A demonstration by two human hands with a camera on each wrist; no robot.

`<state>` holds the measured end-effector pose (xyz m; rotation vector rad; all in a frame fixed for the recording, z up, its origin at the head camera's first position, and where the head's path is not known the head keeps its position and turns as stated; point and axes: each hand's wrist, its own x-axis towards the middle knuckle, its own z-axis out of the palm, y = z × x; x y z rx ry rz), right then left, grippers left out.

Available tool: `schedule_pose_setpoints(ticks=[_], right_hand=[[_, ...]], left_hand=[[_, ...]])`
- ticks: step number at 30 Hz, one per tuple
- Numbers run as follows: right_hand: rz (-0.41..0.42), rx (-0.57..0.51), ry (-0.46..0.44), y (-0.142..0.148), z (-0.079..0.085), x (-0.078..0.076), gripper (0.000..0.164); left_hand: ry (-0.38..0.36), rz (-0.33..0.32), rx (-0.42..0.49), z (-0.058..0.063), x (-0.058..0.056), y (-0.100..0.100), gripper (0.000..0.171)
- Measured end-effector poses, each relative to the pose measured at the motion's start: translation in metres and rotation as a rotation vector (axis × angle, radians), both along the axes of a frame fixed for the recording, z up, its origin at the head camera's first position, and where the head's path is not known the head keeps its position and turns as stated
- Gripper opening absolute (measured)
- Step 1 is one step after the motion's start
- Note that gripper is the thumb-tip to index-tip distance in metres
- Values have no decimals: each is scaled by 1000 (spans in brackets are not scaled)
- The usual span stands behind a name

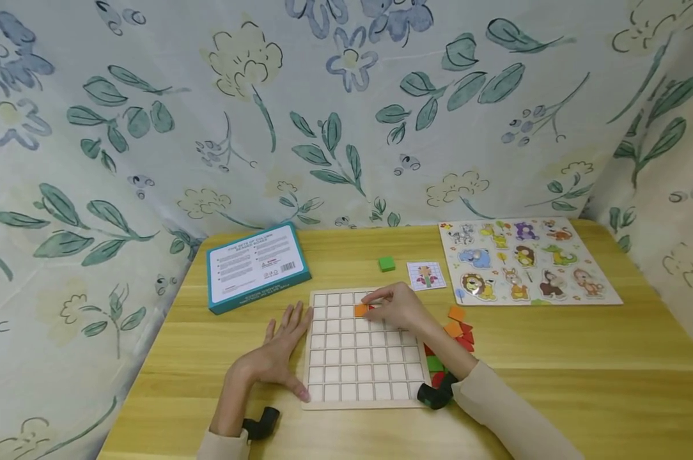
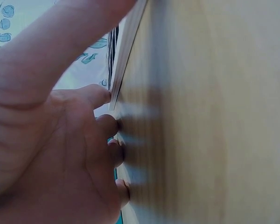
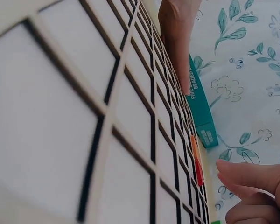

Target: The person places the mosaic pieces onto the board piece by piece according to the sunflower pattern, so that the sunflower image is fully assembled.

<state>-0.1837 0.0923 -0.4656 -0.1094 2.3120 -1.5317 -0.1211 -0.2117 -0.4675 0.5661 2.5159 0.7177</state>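
Observation:
A wooden grid board [image 1: 365, 405] with white cells lies on the table. An orange square tile [image 1: 360, 310] and a red tile [image 3: 199, 172] sit side by side near its far edge. My right hand [image 1: 401, 310] is over them, thumb and forefinger slightly parted; in the right wrist view the fingertips [image 3: 221, 165] are apart from the red tile. With fingers spread, my left hand [image 1: 277, 358] rests at the board's left side, its thumb against the near-left corner. The right forearm partly covers a pile of red, orange and green pieces [image 1: 453, 329].
A blue-edged box [image 1: 258, 265] lies at the back left. A green block [image 1: 387, 264] and a small flower pattern card [image 1: 426, 276] lie behind the board. The animal puzzle board [image 1: 530, 262] is at the back right. A floral cloth [image 1: 346, 128] hangs behind the table.

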Motion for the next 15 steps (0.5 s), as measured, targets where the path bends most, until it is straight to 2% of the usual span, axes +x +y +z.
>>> schedule_pose_setpoints(ticks=[7,15], right_hand=[[-37,43,39,61,8,12,28],[-40,149,52,111,2,29,31]], left_hand=[[-1,-1,-10,-1,0,0,156],[-3,-3,0,-3,-1,1,156]])
